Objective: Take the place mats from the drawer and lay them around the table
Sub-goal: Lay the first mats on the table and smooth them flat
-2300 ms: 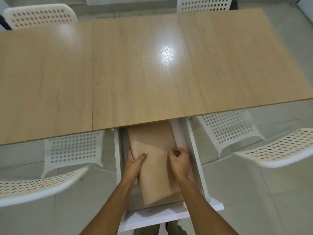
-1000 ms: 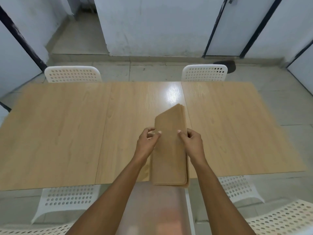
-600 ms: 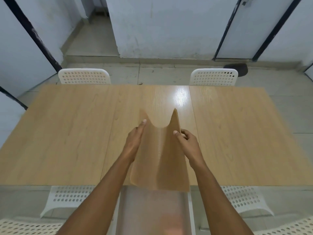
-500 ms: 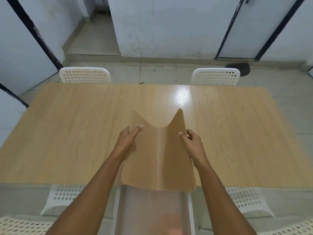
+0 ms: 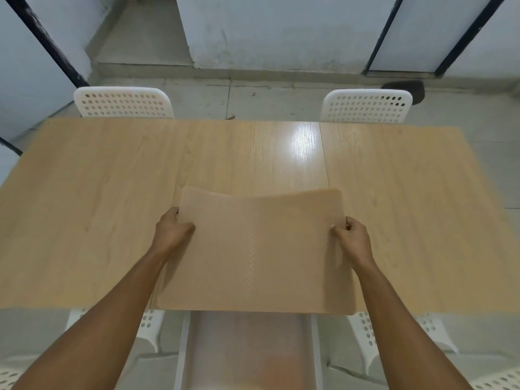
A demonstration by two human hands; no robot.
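From the head view, a long wooden table (image 5: 112, 220) fills the middle; its top is pale, made of three panels with two seams, and a bright reflection of light sits near the far edge; the surface carries only the mat. The mat (image 5: 253, 257) is tan and opened flat near the front edge of the table; its far edge curves up a little, and its near edge reaches the table edge. The left hand (image 5: 172, 230) pinches the left side of the mat, thumb on top; the right hand (image 5: 351, 239) pinches the right side in the same way; both arms come in from the bottom. Under the front edge, an open white drawer (image 5: 183, 350) sticks out toward the person; what lies inside is blurred. Two white chairs (image 5: 122, 102) with holes stand at the far side; parts of others show at the near side, below the table edge. The floor (image 5: 281, 99) has grey tiles; behind it a white wall is stained, with dark frames to the left and right.
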